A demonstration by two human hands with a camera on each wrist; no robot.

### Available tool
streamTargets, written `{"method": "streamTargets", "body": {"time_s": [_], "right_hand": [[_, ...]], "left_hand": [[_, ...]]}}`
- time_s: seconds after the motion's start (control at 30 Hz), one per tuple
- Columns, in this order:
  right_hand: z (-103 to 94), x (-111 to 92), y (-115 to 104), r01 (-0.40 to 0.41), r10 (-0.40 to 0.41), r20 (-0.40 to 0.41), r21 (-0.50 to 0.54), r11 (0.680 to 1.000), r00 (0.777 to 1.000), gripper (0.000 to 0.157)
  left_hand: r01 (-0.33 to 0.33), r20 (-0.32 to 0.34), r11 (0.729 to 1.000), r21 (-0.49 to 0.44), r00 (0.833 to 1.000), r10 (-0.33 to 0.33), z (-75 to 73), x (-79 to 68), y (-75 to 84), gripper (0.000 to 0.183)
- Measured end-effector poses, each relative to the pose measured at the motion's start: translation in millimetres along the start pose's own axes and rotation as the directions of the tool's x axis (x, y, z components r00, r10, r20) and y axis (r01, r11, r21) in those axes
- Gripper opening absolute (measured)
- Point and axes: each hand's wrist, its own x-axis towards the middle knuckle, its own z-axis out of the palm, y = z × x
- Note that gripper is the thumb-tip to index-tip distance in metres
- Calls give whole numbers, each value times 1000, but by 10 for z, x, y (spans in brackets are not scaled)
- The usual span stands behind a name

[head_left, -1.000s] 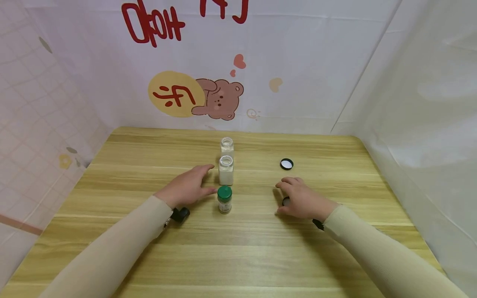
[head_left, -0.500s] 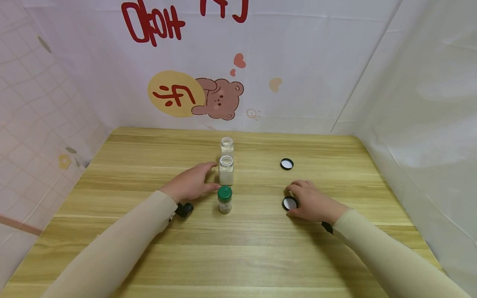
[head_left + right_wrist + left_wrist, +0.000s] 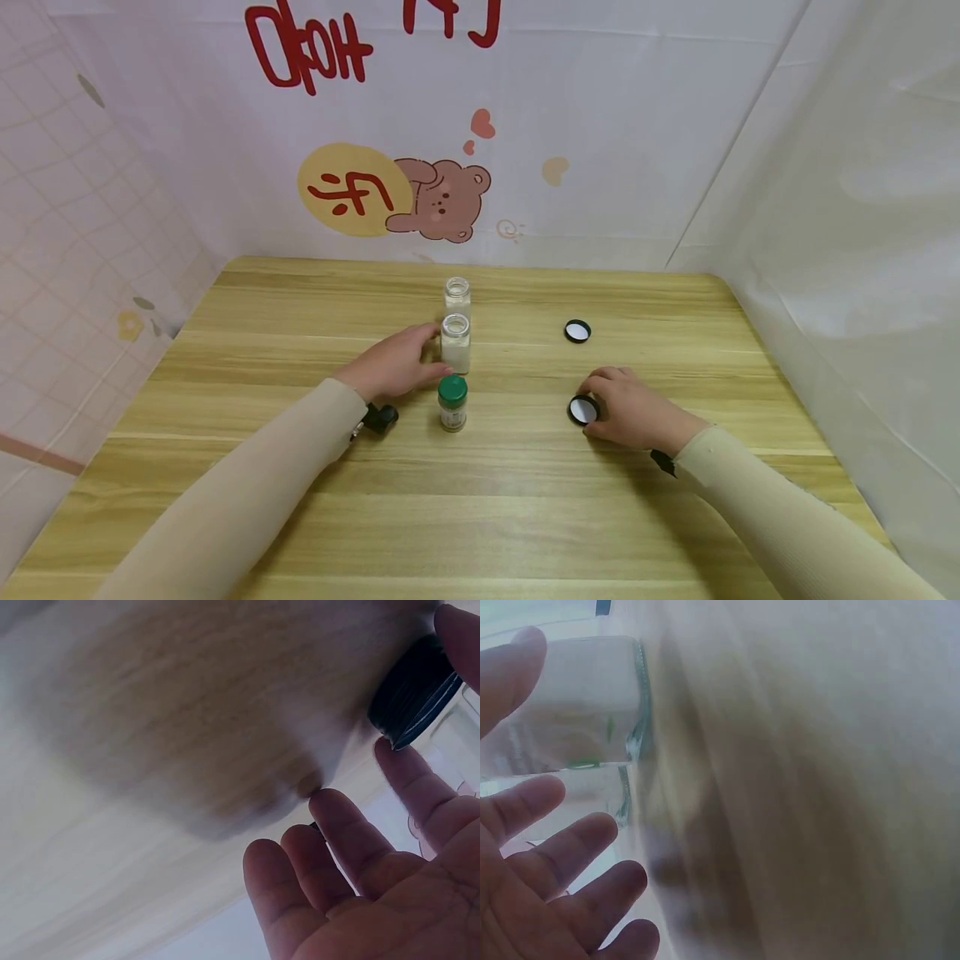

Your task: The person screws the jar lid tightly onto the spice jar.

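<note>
My left hand [image 3: 397, 362] is around the left side of the nearer square glass jar [image 3: 455, 354], which holds white contents and has no lid. In the left wrist view its thumb [image 3: 517, 675] overlaps the glass jar [image 3: 577, 697]; the other fingers spread below, and firm contact is not visible. Right of the jars, my right hand [image 3: 633, 412] pinches a black lid [image 3: 583, 410], its white inside facing up. The right wrist view has thumb and index fingertip at opposite edges of that lid [image 3: 412, 694]. A green-capped shaker bottle [image 3: 452, 404] stands just in front of the jar.
A second open glass jar [image 3: 457, 298] stands directly behind the nearer one. Another black lid [image 3: 577, 332] lies white side up at the back right. Wood-grain tabletop [image 3: 480, 517] spreads before both arms; a printed white curtain [image 3: 600, 208] hangs behind it.
My left hand has moved right, its thumb and fingers now around the nearer jar. My right hand shifted right, off the top of the front lid, and then closed on its edge.
</note>
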Motion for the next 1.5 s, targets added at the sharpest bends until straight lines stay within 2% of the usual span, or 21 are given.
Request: {"method": "streamTargets", "body": {"time_s": [0.17,0.33,0.67,1.5], "right_hand": [[6,-14,-14,6,-6,-7,4,1000,1000,42],[10,-13,-24,-2,2,3,-2,1000,1000,42],[19,1,-22,-10,10,9,-1,1000,1000,41],[0,13,-57,-35,35,35,-2,999,999,41]], "left_hand": [[-2,13,999,-38,1000,3,36,32,-2,69],[1,4,999,-40,1000,-1,67,60,-16,74],[15,-6,999,-35,1000,-15,127,135,-41,67],[39,3,999,0,999,-39,147,132,-7,66]]}}
